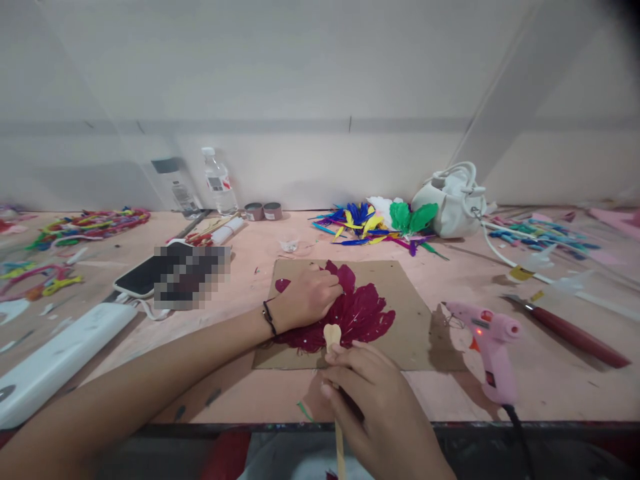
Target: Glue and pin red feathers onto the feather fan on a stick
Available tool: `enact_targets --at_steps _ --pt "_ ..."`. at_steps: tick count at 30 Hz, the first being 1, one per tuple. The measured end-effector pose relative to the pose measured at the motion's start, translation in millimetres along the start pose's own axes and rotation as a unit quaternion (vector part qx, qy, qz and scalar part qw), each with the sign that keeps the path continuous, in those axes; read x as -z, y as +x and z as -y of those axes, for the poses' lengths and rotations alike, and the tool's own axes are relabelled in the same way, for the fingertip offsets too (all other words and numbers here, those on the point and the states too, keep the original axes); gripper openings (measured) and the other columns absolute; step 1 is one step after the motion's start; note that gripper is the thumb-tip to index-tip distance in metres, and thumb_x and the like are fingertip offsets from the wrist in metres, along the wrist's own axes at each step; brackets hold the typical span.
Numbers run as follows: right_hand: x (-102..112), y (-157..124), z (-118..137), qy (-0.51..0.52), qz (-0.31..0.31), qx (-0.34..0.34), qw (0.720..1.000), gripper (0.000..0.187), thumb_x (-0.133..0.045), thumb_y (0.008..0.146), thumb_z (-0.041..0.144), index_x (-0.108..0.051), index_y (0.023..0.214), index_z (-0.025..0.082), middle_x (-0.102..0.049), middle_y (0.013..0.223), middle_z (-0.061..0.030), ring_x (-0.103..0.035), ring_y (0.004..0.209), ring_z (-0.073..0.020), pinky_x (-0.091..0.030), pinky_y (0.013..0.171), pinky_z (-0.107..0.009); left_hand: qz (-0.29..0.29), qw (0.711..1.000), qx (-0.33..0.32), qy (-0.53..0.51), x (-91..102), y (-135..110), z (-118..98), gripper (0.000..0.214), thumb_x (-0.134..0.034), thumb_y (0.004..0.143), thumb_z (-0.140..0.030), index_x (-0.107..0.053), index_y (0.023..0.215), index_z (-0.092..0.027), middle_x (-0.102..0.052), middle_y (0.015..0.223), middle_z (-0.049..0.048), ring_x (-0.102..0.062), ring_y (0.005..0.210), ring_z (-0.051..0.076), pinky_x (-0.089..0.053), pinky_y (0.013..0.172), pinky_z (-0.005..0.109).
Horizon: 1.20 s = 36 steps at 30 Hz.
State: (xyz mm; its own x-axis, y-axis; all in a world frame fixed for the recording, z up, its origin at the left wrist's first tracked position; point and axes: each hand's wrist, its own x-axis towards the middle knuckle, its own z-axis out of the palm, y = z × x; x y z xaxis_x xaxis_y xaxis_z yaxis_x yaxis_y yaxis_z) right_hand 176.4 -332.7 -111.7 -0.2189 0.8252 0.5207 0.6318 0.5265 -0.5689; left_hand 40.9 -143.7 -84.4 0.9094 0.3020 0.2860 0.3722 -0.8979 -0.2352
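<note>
Pinkish tabletop stretches beneath both hands toward a white wall. The right hand is closed around a wooden stick, its heart-shaped end poking out beyond the grip. Just past that grip, dark red feathers lie fanned on cardboard. The left hand rests on them, fingers curled; whether it pinches anything I cannot tell. Right of the grip sits a pink glue gun.

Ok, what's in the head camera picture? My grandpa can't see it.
A person's right hand holds a heart-tipped wooden stick near dark red feathery pieces on cardboard, the left hand over them. Colourful feathers lie behind, a pink glue gun to the right.
</note>
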Motion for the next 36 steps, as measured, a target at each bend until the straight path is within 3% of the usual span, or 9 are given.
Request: enact_targets --at_steps 7,11,17,21,24,27,31,36 --pt "1.5 1.6 -0.5 0.003 -0.002 -0.001 1.000 0.020 -0.057 0.100 0.013 -0.073 0.105 0.023 -0.073 0.108 -0.0064 -0.065 0.103 -0.0261 -0.053 0.095 -0.046 -0.045 0.999 0.021 -0.008 -0.8 -2.9 1.9 0.023 -0.054 0.100 -0.016 -0.066 0.081 -0.017 -0.066 0.083 0.0040 -0.059 0.079 0.020 -0.038 0.072 0.036" --pt "2.1 2.3 -2.0 0.010 -0.007 0.013 1.000 0.023 -0.058 0.097 0.008 -0.072 0.106 0.024 -0.074 0.112 -0.0034 -0.066 0.105 -0.0231 -0.049 0.104 -0.046 -0.118 0.989 0.079 -0.044 9.9 -0.5 10.2 0.027 -0.047 0.106 -0.022 -0.068 0.089 -0.017 -0.070 0.088 0.0060 -0.062 0.086 0.021 -0.043 0.079 0.035" --pt "0.1 2.6 -2.8 0.000 -0.019 0.028 0.999 0.022 -0.058 0.096 0.009 -0.071 0.107 0.023 -0.075 0.115 -0.0028 -0.068 0.105 -0.0220 -0.050 0.105 -0.044 -0.266 0.937 0.211 -0.079 41.3 3.7 51.7 0.021 -0.044 0.106 -0.025 -0.063 0.103 -0.016 -0.069 0.097 0.0090 -0.062 0.091 0.022 -0.046 0.082 0.035" --pt "-0.3 2.7 -2.2 0.000 -0.022 0.027 0.999 0.022 -0.057 0.097 0.009 -0.072 0.103 0.023 -0.075 0.110 -0.0036 -0.068 0.102 -0.0225 -0.052 0.100 -0.044 -0.297 0.916 0.265 -0.045 56.6 -2.5 85.9 0.013 -0.053 0.099 -0.024 -0.064 0.095 -0.017 -0.070 0.092 0.0072 -0.062 0.087 0.021 -0.046 0.080 0.033" --pt "-0.1 3.3 -1.1 0.003 -0.022 0.024 0.999 0.022 -0.057 0.097 0.010 -0.072 0.104 0.023 -0.075 0.107 -0.0036 -0.068 0.101 -0.0229 -0.053 0.097 -0.043 -0.231 0.913 0.336 -0.028 61.0 -9.8 105.9 0.016 -0.062 0.093 -0.029 -0.069 0.099 -0.017 -0.073 0.092 0.0060 -0.064 0.085 0.021 -0.047 0.077 0.031" --pt "0.1 4.6 -0.2 0.006 -0.022 0.024 0.999 0.022 -0.057 0.097 0.009 -0.072 0.105 0.023 -0.075 0.105 -0.0036 -0.068 0.100 -0.0225 -0.053 0.099 -0.044 -0.069 0.921 0.383 0.005 60.9 -11.8 123.9 0.028 -0.058 0.096 -0.035 -0.076 0.108 -0.018 -0.078 0.104 0.0071 -0.068 0.094 0.023 -0.048 0.081 0.029" --pt "-0.2 5.3 -1.3 0.007 -0.019 0.021 1.000 0.021 -0.056 0.097 0.010 -0.072 0.102 0.023 -0.074 0.103 -0.0040 -0.068 0.098 -0.0224 -0.053 0.096 -0.042 0.036 0.919 0.392 0.020 54.9 1.9 149.5 0.034 -0.063 0.091 -0.039 -0.080 0.113 -0.019 -0.078 0.113 0.0100 -0.070 0.103 0.028 -0.049 0.083 0.030" --pt "-0.8 3.8 -3.5 0.007 -0.011 0.024 1.000 0.022 -0.056 0.097 0.010 -0.071 0.103 0.023 -0.074 0.105 -0.0040 -0.068 0.100 -0.0230 -0.054 0.096 -0.042 0.182 0.919 0.350 -0.009 39.8 30.5 170.8 0.019 -0.081 0.076 -0.032 -0.083 0.091 -0.020 -0.080 0.100 0.0070 -0.073 0.096 0.025 -0.051 0.081 0.027"
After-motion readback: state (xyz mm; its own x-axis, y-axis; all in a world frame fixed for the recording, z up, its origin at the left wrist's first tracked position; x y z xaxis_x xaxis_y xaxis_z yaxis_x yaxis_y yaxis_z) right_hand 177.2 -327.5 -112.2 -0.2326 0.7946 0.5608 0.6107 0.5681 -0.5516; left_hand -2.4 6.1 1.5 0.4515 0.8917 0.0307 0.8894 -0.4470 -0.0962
